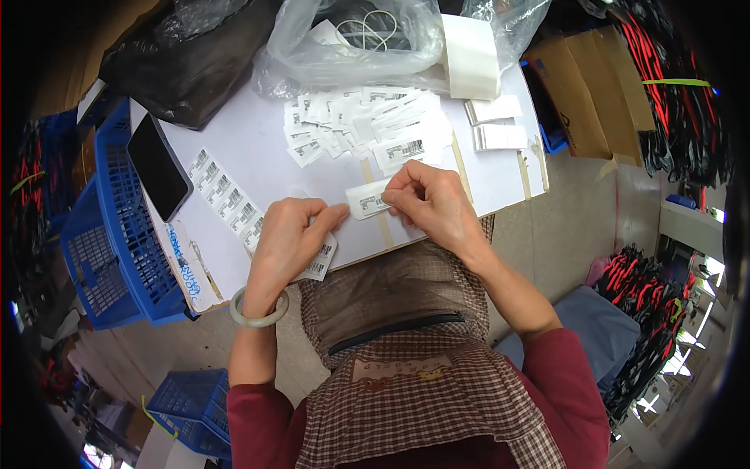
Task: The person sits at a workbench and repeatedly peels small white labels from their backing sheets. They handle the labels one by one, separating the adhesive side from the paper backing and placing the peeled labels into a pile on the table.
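Note:
My left hand (pixel 291 233) is closed over a strip of white barcode labels (pixel 228 197), its fingers curled and its thumb beside the fingertips. One end of the strip (pixel 319 264) shows below that hand at the table's front edge. With thumb and forefinger together, my right hand (pixel 432 202) pinches the right end of a small white tag bearing a barcode label (pixel 367 200), which lies on the table. Beyond it spreads a loose pile of similar labelled tags (pixel 351 117). What lies beneath my left fingers is hidden.
A black phone (pixel 160 168) lies at the table's left side, beside blue plastic baskets (pixel 117 211). Along the back are a black plastic bag (pixel 187 70) and a clear bag (pixel 351 59). Two stacks of white tags (pixel 500 137) sit at right, near a cardboard box (pixel 590 94).

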Demonstrator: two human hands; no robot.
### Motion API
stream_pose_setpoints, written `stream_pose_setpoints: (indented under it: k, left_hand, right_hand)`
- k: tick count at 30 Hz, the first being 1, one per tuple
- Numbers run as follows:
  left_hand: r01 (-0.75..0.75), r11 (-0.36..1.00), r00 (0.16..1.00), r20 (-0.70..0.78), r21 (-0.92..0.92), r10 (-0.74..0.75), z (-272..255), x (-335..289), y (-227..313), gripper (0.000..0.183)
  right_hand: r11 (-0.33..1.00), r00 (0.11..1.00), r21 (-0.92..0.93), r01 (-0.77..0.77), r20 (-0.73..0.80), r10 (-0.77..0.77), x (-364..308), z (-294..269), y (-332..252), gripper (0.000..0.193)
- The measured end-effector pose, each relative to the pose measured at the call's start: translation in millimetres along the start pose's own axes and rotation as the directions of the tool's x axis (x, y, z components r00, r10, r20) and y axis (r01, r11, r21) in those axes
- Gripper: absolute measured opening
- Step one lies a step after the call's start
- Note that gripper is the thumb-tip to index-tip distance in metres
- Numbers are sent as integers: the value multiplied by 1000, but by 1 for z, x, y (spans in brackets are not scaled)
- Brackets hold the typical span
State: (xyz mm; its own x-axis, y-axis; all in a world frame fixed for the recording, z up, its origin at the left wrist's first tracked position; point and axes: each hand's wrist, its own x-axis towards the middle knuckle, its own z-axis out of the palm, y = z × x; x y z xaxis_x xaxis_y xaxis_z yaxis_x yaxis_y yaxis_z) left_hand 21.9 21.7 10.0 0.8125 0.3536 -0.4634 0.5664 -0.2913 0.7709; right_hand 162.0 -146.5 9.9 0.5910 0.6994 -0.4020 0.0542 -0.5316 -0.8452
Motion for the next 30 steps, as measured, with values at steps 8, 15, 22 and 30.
stream_pose_setpoints:
  k: [8, 15, 22, 30]
  left_hand:
    - [-98, 836, 985, -64, 540, 157, 20, 17, 14, 44]
    - [21, 978, 987, -163, 207, 13, 0, 20, 43, 40]
    - [-192, 802, 956, -78, 566, 284, 17, 68, 44, 36]
    - [37, 805, 982, 171, -592, 80, -6, 25, 38, 28]
  right_hand:
    - [933, 949, -280, 227, -151, -276, -1, 19, 19, 10]
    - [984, 960, 14, 176, -225, -169, 7, -25, 7, 12]
    - [676, 923, -714, 183, -111, -368, 37, -27, -8, 25]
    - [761, 756, -170, 626, -110, -646, -6, -8, -16, 18]
